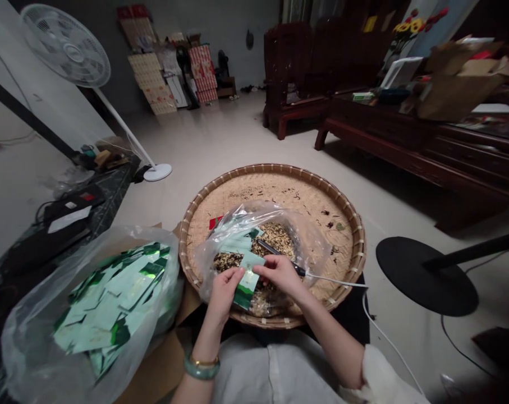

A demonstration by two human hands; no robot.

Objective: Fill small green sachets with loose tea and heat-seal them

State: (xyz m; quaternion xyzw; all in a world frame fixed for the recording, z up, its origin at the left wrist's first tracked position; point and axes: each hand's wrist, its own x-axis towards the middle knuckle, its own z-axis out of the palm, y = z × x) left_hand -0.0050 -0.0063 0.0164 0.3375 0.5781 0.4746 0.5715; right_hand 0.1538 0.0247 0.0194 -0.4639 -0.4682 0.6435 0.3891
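Note:
Over a round woven bamboo tray (355, 241), both of my hands pinch a light and dark green packet (250, 275). My left hand (225, 289) has its left edge between thumb and finger. My right hand (283, 274) is closed at its right edge. A dark pen-like tool (267, 247) with a white cord (338, 280) passes by the right hand's fingers; whether they grip it I cannot tell. Below lies an open clear plastic bag (311, 238) with pale and dark dried bits (279, 238) and several green packets (235, 238).
On my left, a large clear bag (22, 325) holds a heap of green packets (115, 297). A white fan (157, 171) stands beyond it. To the right are a round black base (406, 275) and a dark wooden table (389, 126). Stacked boxes (153, 78) are at the back.

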